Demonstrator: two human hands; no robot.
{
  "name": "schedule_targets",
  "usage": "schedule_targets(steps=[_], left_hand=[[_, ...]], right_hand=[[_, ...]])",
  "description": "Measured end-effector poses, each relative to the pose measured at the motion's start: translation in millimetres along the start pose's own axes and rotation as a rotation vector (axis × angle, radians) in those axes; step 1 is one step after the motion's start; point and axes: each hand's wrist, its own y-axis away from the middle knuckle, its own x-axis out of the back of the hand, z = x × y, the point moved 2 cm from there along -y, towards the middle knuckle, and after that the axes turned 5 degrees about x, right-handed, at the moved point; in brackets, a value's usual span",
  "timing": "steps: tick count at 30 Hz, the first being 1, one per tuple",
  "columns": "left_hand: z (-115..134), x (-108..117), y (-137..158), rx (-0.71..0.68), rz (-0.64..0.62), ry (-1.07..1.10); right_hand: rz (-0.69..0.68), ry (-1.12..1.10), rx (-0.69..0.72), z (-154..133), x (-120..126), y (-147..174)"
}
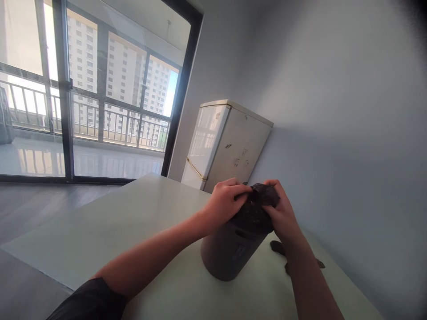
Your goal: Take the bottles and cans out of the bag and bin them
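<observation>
A dark grey trash can [227,253] stands on the pale table, with a slot-shaped opening near its rim. A black trash bag [255,213] covers its mouth, bunched up at the top. My left hand [227,200] pinches the gathered plastic from the left side. On the right, my right hand [282,211] grips the same bunch between thumb and fingers. Both hands are just above the can's rim. The inside of the can is hidden by the bag.
The pale table [133,213] reaches to the wall on the right. Dark crumpled pieces [278,247] lie on it, partly behind my right forearm. A white refrigerator [233,142] stands beyond the far edge. Glass sliding doors [116,98] are at the left.
</observation>
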Motion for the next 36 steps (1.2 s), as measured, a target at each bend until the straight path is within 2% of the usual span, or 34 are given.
schedule_targets(steps=[3,7,10,12,14,18,20,25,29,31,36], left_hand=[[-0.3,-1.0,-1.1,0.047,-0.022,0.04],[-7.0,1.2,-7.1,0.323,-0.018,0.34],[-14.6,2.2,-11.1,0.442,-0.035,0.455],[-17.4,2.6,-12.3,0.455,-0.061,0.441],[-17.9,2.9,-12.4,0.461,-0.068,0.441],[-16.1,3.2,-12.5,0.45,-0.042,0.54],[-14.4,2.5,-12.6,0.421,-0.076,0.6],[-3.3,-1.4,-8.4,0.357,-0.398,0.661],[4.0,0.1,-5.3,0.283,-0.541,0.539],[4.1,0.7,-5.1,0.296,-0.537,0.513],[0.2,-1.4,-7.5,0.433,-0.383,0.626]], right_hand=[[0.026,-0.046,-0.034,-1.6,-0.9,0.6],[-0.05,-0.142,-0.126,-2.1,-3.5,-0.6],[-0.074,-0.03,-0.153,2.6,-1.4,-3.8],[-0.036,0.079,-0.135,6.3,1.2,-6.2],[0.006,0.096,-0.138,9.3,2.3,-7.4],[0.067,-0.079,-0.128,7.6,-0.6,-6.9],[0.082,-0.131,-0.086,3.3,-2.8,-6.6],[0.1,-0.124,-0.125,-2.2,-5.9,-6.5],[0.059,-0.141,-0.168,-4.4,-7.1,-4.4],[-0.005,-0.1,-0.152,-7.0,-8.0,-2.9],[-0.133,0.043,-0.042,-14.7,-10.6,0.9]])
